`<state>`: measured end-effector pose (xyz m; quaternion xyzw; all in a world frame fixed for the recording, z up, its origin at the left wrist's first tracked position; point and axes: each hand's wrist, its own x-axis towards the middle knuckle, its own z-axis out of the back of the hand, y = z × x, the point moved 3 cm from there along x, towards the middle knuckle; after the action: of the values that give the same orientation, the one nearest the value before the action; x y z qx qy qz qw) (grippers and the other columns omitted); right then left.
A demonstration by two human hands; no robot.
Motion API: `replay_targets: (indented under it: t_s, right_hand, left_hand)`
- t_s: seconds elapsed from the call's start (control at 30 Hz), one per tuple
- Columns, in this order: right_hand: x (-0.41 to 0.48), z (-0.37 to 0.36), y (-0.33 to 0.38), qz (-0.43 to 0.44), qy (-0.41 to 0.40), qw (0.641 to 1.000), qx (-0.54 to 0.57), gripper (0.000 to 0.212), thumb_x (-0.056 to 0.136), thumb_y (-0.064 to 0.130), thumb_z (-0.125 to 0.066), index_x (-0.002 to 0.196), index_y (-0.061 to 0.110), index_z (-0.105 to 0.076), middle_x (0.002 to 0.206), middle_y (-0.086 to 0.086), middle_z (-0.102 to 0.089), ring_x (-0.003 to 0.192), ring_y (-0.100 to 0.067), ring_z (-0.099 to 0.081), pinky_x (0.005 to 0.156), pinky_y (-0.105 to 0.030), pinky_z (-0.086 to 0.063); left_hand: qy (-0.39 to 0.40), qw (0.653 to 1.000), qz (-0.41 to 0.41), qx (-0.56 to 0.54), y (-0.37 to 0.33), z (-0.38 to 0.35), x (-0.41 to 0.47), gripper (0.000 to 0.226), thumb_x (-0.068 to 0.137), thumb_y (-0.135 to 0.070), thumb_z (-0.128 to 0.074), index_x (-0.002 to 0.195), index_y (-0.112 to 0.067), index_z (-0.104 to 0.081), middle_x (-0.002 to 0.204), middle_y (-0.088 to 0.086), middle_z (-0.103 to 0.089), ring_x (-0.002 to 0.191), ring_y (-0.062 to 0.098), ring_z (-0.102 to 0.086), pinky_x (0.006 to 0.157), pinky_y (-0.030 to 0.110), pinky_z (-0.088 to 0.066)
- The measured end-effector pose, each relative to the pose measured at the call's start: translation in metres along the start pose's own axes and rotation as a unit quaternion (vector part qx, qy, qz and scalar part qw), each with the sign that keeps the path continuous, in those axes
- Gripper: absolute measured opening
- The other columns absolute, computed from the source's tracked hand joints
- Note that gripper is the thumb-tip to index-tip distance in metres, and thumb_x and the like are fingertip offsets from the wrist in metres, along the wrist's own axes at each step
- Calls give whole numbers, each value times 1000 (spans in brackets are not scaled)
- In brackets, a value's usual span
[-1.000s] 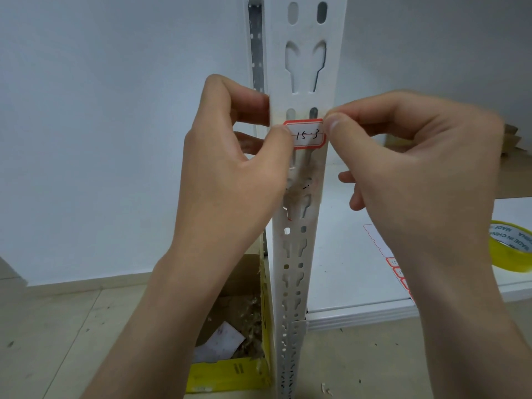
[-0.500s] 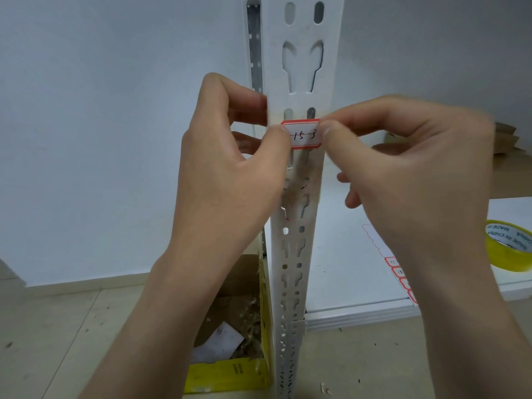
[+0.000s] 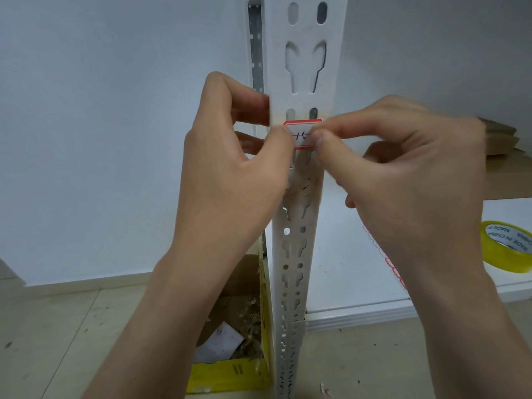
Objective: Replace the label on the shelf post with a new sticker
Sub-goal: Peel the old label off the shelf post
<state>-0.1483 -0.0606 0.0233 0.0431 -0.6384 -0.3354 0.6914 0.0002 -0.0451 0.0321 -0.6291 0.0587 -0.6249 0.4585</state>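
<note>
A white perforated shelf post [image 3: 298, 249] runs up the middle of the view. A red-bordered white sticker [image 3: 301, 135] marked "15" lies across its front at hand height. My left hand [image 3: 233, 165] wraps the post's left edge, and its thumb presses the sticker's left end. My right hand [image 3: 403, 180] has thumb and forefinger on the sticker's right end, hiding the rest of the writing. Below the sticker the post bears brownish glue residue [image 3: 299, 185].
A white shelf board [image 3: 339, 272] lies to the right with a sheet of red-bordered stickers [image 3: 385, 259] and a yellow tape roll [image 3: 508, 246]. A yellow cardboard box [image 3: 230, 372] with scraps stands on the floor left of the post. Brown cardboard [image 3: 501, 139] lies at far right.
My right thumb and forefinger have slid left over the sticker, now covering its right part. The left hand stays in place.
</note>
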Motion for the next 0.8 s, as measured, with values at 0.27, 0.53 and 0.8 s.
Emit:
replay_targets:
  t_s: [0.27, 0.53, 0.8]
  right_hand:
    - [-3, 2, -1, -2, -35, 999, 31, 10, 93, 23, -75, 92, 33, -71, 84, 24, -70, 56, -11, -68, 48, -34, -56]
    - [-2, -2, -6, 16, 12, 1000, -1, 3, 89, 24, -79, 88, 26, -77, 84, 6, -69, 54, -13, -60, 48, -31, -48]
    - [-4, 1, -3, 8, -36, 999, 15, 12, 93, 24, -75, 89, 34, -69, 84, 28, -68, 54, -18, -66, 44, -35, -52]
  left_hand:
    - [2, 1000, 3, -15, -1, 1, 0, 22, 88, -25, -64, 91, -36, -46, 97, -16, -68, 83, 10, -76, 65, 20, -60]
    - [0, 1000, -3, -13, -1, 0, 0, 21, 86, -24, -63, 91, -36, -45, 96, -19, -66, 85, 5, -73, 65, 14, -58]
    - [1, 1000, -4, -9, 0, 0, 0, 21, 88, -26, -62, 91, -35, -44, 98, -17, -67, 89, 10, -75, 66, 16, -60]
